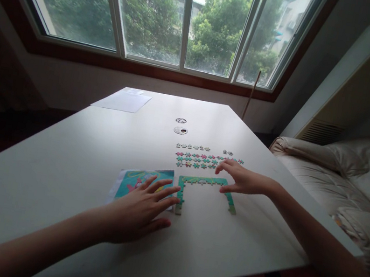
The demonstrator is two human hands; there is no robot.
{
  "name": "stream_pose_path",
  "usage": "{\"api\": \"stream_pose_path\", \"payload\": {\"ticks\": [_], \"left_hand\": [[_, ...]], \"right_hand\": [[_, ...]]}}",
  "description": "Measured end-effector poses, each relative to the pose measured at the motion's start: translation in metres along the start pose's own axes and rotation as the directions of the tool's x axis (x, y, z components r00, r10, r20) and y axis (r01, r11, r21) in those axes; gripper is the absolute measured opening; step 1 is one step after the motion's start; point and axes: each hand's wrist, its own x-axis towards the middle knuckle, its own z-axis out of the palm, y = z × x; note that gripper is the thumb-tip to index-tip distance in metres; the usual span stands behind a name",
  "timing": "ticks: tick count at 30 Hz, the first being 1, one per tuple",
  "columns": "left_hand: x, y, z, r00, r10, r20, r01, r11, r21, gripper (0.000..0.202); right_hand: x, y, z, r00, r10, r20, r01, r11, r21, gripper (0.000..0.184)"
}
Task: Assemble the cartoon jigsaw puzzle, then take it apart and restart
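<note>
Right now, the left hand [147,205] is spreading its fingers loosely just below the center of the frame, unclenched, and it's covering part of a flat teal picture sheet with a pink figure [130,180]. Its fingertips are hovering or resting by the left side of a partly assembled green jigsaw border [202,180]; whether they're touching it, I cannot tell. Right of center, the right hand [237,178] is curving over the border's upper right corner, thumb and fingers standing apart in an ungripped pose; again, contact isn't showing clearly.

And that border, just right of the center, is forming three sides, with its gap facing the bottom of the frame. Above it, small pink and green loose puzzle pieces [197,161] are lying in rows, while a line of pale grayish puzzle pieces [189,147] is running along above those, a short pair sitting off to the right.

All of this is resting on a white, smooth-topped table [41,171]. Toward the upper left, a white sheet of paper [120,101] is lying near its far edge, and two round inset discs [180,130] are sitting near the frame's center. At the right, a cream padded sofa [308,166] is flanking the table.
</note>
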Motion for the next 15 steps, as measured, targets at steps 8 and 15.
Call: {"api": "stream_pose_path", "payload": {"ticks": [8, 15], "left_hand": [[-0.001, 0.010, 0.002, 0.998, 0.065, -0.001, -0.065, 0.995, -0.072, 0.034], [-0.002, 0.017, 0.011, 0.998, 0.060, -0.023, -0.061, 0.997, -0.049, 0.041]], "right_hand": [[-0.025, 0.012, 0.005, 0.975, 0.173, 0.143, -0.182, 0.982, 0.055, 0.080], [-0.020, 0.009, 0.006, 0.973, 0.143, 0.181, -0.157, 0.986, 0.061, 0.075]]}}
